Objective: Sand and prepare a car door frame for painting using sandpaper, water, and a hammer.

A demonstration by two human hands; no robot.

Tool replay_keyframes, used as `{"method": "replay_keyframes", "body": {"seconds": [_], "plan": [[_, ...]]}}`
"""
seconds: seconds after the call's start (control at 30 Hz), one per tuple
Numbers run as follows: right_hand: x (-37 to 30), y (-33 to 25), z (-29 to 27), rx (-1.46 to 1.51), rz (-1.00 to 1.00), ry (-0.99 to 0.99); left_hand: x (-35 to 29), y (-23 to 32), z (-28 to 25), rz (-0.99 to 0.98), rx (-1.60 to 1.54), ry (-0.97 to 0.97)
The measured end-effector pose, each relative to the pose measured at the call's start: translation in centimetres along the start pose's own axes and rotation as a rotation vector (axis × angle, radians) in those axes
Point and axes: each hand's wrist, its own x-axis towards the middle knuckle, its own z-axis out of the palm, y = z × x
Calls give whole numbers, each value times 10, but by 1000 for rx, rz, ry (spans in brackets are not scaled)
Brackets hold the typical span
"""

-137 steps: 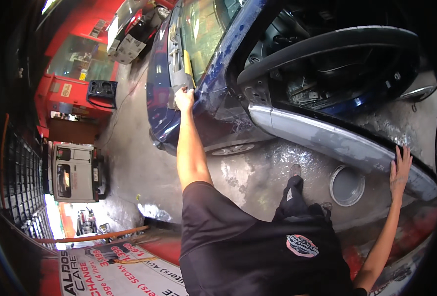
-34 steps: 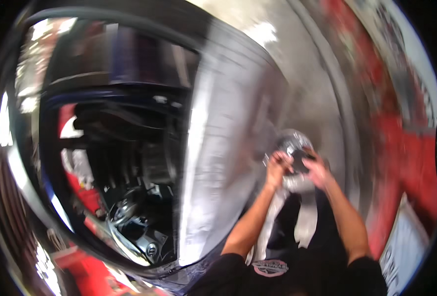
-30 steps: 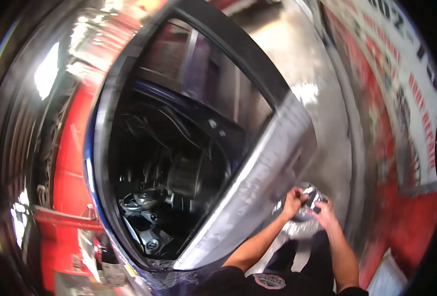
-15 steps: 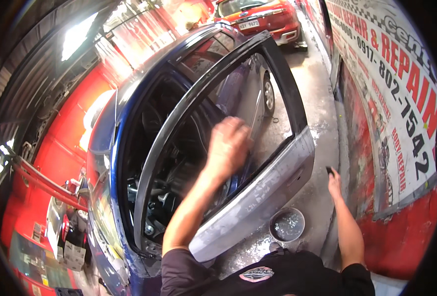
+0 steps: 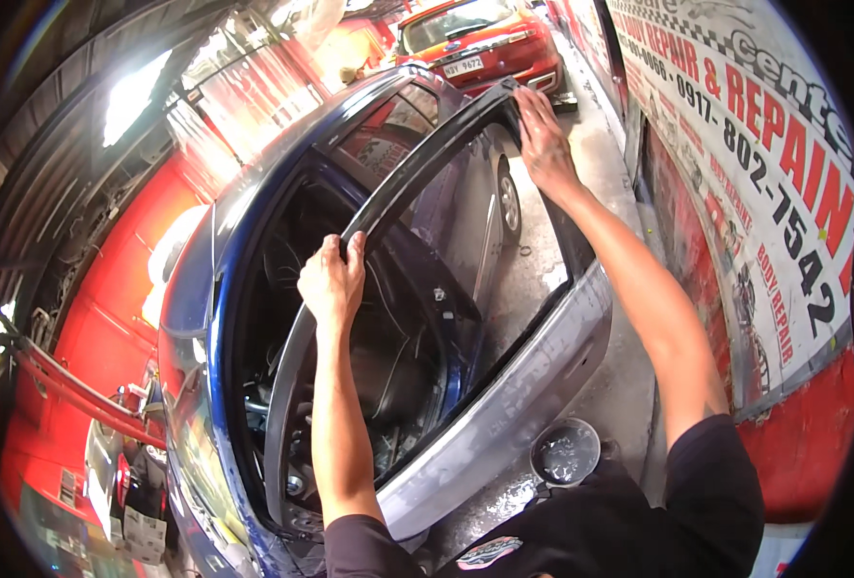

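Note:
A car door stands open from a blue car. Its lower panel is patchy grey and its window frame is black, with no glass visible in it. My left hand grips the sloping front part of that frame, thumb on one side and fingers on the other. At the frame's upper rear corner rests my right hand, its fingers close together and laid along the edge. Whatever lies under the right fingers is hidden; the small dark piece seen there earlier cannot be made out.
A round bucket of water sits on the wet floor below the door. A wall with a large printed banner runs along the right. Behind the blue car stands a red car. Car parts lie at the lower left.
My left hand has moved left and closed on the window frame. My right hand, low on the right with a small dark piece, has risen to the frame's upper corner.

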Motion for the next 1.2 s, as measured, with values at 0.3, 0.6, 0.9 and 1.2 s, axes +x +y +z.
{"method": "replay_keyframes", "body": {"seconds": [0.3, 0.6, 0.9, 1.2], "plan": [[-6, 15, 66, -163, -348, -322, 2, 12, 7, -99, 83, 38], [18, 84, 57, -162, -302, -272, 6, 29, 6, -166, 34, 73], [28, 105, 41, -306, -314, -300, 2, 32, 4, -172, 44, 85], [47, 113, 36, -228, -353, -292, -6, 25, 14, 36, 86, 307]]}}
